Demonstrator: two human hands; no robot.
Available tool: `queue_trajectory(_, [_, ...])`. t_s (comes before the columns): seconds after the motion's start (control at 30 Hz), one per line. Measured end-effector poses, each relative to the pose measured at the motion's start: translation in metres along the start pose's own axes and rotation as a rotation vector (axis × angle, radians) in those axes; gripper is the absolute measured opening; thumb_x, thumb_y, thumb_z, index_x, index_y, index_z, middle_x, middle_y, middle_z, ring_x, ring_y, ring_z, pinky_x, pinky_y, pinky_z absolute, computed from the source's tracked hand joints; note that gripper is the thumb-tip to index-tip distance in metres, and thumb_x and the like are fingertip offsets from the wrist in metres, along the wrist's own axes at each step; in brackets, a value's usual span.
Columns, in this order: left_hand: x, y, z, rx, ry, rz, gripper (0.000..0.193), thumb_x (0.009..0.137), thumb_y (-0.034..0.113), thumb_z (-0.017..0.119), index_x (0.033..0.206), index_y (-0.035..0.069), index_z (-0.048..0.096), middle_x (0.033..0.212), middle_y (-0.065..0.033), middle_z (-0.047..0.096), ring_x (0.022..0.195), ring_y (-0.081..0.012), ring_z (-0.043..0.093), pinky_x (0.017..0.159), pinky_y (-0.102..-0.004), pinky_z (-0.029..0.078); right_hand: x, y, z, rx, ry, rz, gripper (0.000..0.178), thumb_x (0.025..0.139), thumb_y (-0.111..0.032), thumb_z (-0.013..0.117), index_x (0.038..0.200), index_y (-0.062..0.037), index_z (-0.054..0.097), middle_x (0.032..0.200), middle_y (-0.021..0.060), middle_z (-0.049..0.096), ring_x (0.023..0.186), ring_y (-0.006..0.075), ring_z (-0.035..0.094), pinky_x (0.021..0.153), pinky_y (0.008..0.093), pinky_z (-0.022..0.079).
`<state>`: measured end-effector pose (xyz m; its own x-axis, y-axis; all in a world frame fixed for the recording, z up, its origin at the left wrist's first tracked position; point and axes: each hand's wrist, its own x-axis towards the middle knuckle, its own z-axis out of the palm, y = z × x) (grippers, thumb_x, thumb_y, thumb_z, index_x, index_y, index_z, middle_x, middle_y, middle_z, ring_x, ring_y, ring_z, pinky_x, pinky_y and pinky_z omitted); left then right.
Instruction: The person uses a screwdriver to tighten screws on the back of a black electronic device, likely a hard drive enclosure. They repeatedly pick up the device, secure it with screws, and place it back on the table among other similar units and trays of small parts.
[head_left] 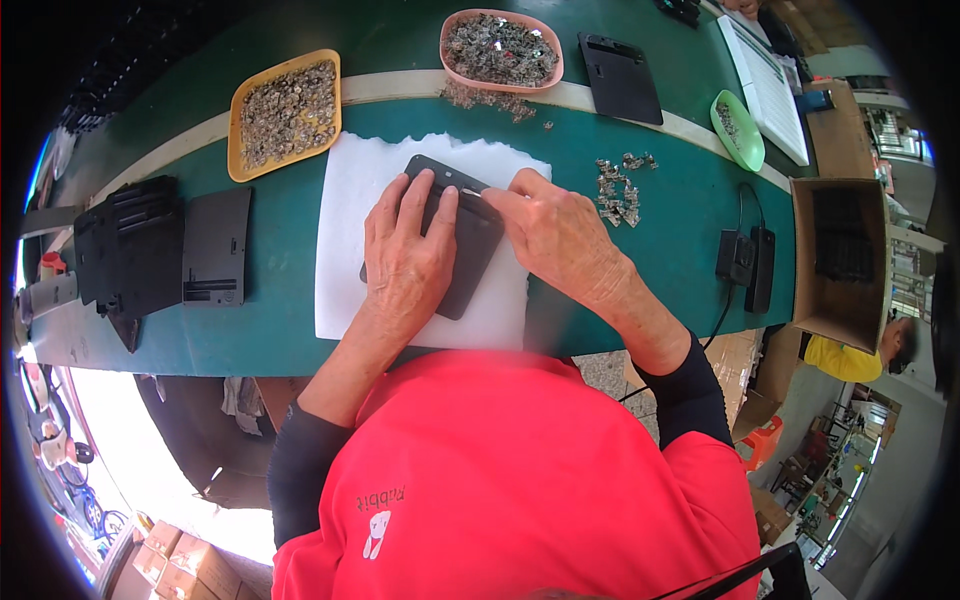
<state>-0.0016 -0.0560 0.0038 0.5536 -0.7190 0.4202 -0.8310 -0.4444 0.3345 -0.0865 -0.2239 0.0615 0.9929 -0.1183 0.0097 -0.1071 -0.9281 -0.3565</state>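
Note:
A dark grey flat plastic panel (472, 262) with small holes and a slot near its far end lies tilted on a white foam sheet (345, 250). My left hand (408, 258) rests flat on the panel with its fingers stretched out and apart. At the panel's far right edge, beside the slot, my right hand (560, 232) is closed, with thumb and forefinger pinched. A thin silvery bit (470, 192) shows by those fingertips. What the pinch holds is too small and covered to make out.
Small metal parts fill a yellow tray (236, 135), a pink tray (449, 72) and a green dish (750, 152). Loose metal pieces (618, 195) lie to the right. Dark panels (130, 240) are stacked left, near a single panel (215, 245). A black adapter (738, 258) and an open carton (800, 270) are at right.

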Motion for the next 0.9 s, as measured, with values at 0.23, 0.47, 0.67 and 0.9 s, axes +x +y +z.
queue_trajectory(0.23, [-0.002,-0.001,0.004,-0.047,0.013,-0.012,0.045,0.077,-0.002,0.067,0.121,0.006,0.063,0.134,-0.0177,0.051,0.124,-0.0392,0.046,0.101,-0.0477,0.042,0.007,-0.006,-0.004,-0.034,-0.054,-0.032,0.018,0.083,-0.001,0.057,0.1,-0.0026,0.065,0.087,0.0124,0.061,0.077,0.0332,0.066,0.065,0.0404,0.054])
queue_trajectory(0.47, [-0.005,-0.003,0.006,-0.092,0.01,0.034,0.041,0.075,0.0,0.065,0.116,0.004,0.064,0.134,-0.0235,0.048,0.123,-0.0438,0.044,0.099,-0.0521,0.041,0.023,-0.02,-0.02,-0.069,-0.195,-0.012,0.014,0.078,0.003,0.055,0.089,0.0016,0.063,0.083,0.0164,0.063,0.081,0.0364,0.065,0.07,0.0447,0.053])
queue_trajectory(0.67, [-0.004,0.001,0.005,-0.076,0.012,0.04,0.04,0.075,0.002,0.065,0.115,0.005,0.065,0.135,-0.0242,0.047,0.124,-0.0448,0.043,0.099,-0.0539,0.04,0.038,-0.021,-0.027,-0.085,-0.177,-0.162,0.017,0.083,-0.011,0.054,0.079,0.0012,0.065,0.076,0.0216,0.065,0.074,0.0379,0.066,0.066,0.0464,0.055])
queue_trajectory(0.9, [-0.001,-0.001,0.007,-0.137,0.075,-0.035,0.049,0.077,0.004,0.07,0.125,0.004,0.058,0.135,-0.0211,0.047,0.126,-0.0419,0.044,0.104,-0.0508,0.039,0.037,-0.018,-0.03,-0.125,-0.23,-0.081,0.016,0.082,-0.008,0.055,0.083,0.0012,0.067,0.075,0.0223,0.065,0.076,0.0386,0.067,0.068,0.0464,0.055])
